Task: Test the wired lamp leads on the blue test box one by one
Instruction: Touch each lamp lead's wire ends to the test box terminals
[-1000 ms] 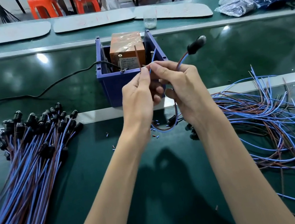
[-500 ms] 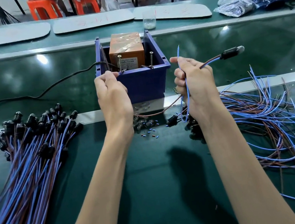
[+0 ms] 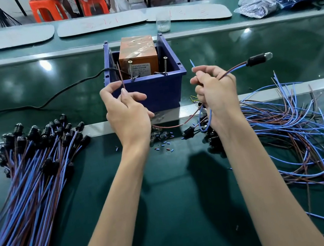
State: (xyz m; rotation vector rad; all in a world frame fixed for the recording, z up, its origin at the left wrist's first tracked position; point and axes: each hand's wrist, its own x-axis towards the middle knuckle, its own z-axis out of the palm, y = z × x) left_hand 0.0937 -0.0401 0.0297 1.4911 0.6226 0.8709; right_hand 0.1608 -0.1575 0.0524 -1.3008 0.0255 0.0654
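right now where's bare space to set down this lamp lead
Widest bare patch for the lamp lead: the green table between your forearms, bordered by the bundled leads left and the loose wire tangle right. The belt right of the blue test box is also bare. Crowded: lamps and wire bits in front of the box.

Bright overhead light, belt glare, edges warped.

views: one. head camera, wide-angle, worn by the person. it looks forward and down along both forearms onto the green table (image 3: 181, 205). near field: left hand (image 3: 127, 111) and right hand (image 3: 216, 92) at mid-frame, close to the lens, just before the blue box (image 3: 158, 93). far field: the table's back edge and orange stools (image 3: 45, 9) along the top.
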